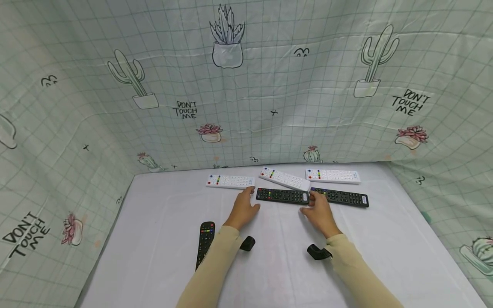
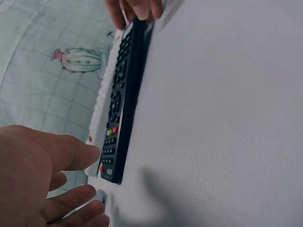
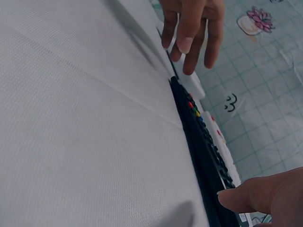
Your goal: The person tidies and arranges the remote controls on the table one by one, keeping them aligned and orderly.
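Note:
A black remote control [image 1: 283, 195] with coloured buttons lies crosswise between the two hands. My right hand [image 1: 320, 215] pinches its right end; in the left wrist view those fingers [image 2: 141, 10] come down at the far end of the black case. In the right wrist view the thumb [image 3: 244, 196] presses at its near edge. My left hand [image 1: 243, 209] is beside its left end with thumb and fingers spread, holding nothing. The left thumb [image 2: 78, 151] points at the end with the red button. Behind my left fingertips lies a white remote [image 1: 230, 182].
Another black remote [image 1: 343, 197] lies right of the middle one, partly behind my right hand. Two more white remotes [image 1: 285, 178] [image 1: 333, 176] lie along the back. A third black remote [image 1: 206, 237] lies near my left forearm. A patterned cloth [image 1: 246, 85] walls the white table [image 1: 161, 239].

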{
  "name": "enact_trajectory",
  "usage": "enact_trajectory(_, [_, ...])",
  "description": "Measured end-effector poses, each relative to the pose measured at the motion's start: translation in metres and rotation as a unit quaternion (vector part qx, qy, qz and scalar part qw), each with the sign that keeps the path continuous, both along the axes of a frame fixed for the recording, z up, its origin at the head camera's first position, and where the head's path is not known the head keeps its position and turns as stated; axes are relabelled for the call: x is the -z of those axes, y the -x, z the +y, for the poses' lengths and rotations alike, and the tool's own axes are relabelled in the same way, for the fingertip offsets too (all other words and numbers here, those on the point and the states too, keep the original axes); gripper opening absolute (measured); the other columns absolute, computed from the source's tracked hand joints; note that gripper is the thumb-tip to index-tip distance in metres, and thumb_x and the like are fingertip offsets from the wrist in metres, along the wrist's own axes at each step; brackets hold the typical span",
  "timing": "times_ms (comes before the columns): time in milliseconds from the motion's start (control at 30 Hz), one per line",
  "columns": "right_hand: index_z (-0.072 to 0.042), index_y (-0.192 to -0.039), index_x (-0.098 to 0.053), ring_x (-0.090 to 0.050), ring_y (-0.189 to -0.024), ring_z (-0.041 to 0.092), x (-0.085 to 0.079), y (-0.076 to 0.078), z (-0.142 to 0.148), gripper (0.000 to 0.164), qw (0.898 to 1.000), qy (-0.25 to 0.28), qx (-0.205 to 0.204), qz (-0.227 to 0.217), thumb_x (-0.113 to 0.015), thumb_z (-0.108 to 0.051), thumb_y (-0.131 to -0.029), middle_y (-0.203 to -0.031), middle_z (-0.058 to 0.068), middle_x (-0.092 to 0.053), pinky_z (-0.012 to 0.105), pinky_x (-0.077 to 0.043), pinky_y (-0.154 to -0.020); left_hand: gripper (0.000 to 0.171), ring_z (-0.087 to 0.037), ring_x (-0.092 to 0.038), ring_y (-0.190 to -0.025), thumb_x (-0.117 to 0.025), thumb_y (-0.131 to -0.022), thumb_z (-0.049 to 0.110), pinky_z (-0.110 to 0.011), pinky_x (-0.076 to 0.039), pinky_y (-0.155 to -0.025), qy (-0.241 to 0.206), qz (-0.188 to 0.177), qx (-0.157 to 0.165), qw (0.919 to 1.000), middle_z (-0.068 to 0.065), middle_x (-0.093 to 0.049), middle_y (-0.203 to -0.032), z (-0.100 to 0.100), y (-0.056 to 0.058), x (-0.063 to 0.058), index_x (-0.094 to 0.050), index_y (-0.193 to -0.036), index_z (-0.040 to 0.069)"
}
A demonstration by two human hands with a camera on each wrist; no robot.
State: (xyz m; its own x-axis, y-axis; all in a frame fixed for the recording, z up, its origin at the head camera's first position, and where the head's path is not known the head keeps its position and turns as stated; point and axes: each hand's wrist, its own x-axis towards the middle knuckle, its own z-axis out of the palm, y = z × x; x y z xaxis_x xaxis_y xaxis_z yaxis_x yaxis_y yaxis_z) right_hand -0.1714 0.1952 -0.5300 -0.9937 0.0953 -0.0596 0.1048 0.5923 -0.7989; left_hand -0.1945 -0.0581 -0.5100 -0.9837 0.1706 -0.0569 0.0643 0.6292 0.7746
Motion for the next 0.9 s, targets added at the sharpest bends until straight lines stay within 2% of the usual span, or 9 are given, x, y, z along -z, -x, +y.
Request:
enact_trajectory(367, [0.025, -0.143, -0.041, -0.061, -0.115, 0.05, -0.0005, 0.0037, -0.0016, 0.071, 1.0, 0.01, -0.008, 0.007, -0.075, 0.006, -0.084, -0.127, 0.04, -0.052, 0.055, -0.054, -0.101, 0.06, -0.043, -0.051, -0.141, -0.07, -0.097, 0.001, -0.053, -0.041, -0.118, -0.015, -0.012, 0.01, 0.9998, -0.028, -0.055, -0.148, 0.0046, 0.0031, 0.0064, -0.047, -0.151, -0.008])
enact_trajectory(700, [0.025, -0.144, -0.04, -0.066, -0.108, 0.047, -0.0005, 0.0054, -0.0025, 0.073, 1.0, 0.005, -0.017, 0.008, -0.076, 0.006, -0.084, -0.125, 0.041, -0.059, 0.055, -0.056, -0.096, 0.06, -0.044, -0.051, -0.141, -0.069, -0.097, 0.002, -0.054, -0.042, -0.118, -0.009, -0.033, 0.009, 0.9994, -0.03, -0.056, -0.148, 0.007, 0.0048, 0.0096, -0.047, -0.152, -0.006])
enact_trajectory(900, [0.026, -0.142, -0.042, -0.066, -0.106, 0.047, -0.0016, 0.0035, -0.0024, 0.071, 1.0, -0.003, -0.024, 0.018, -0.076, 0.009, -0.082, -0.122, 0.04, -0.056, 0.054, -0.057, -0.094, 0.06, -0.043, -0.049, -0.144, -0.07, -0.096, 0.001, -0.052, -0.04, -0.12, -0.013, -0.029, 0.011, 0.9994, -0.028, -0.054, -0.151, 0.0096, 0.0054, 0.0094, -0.047, -0.151, -0.007])
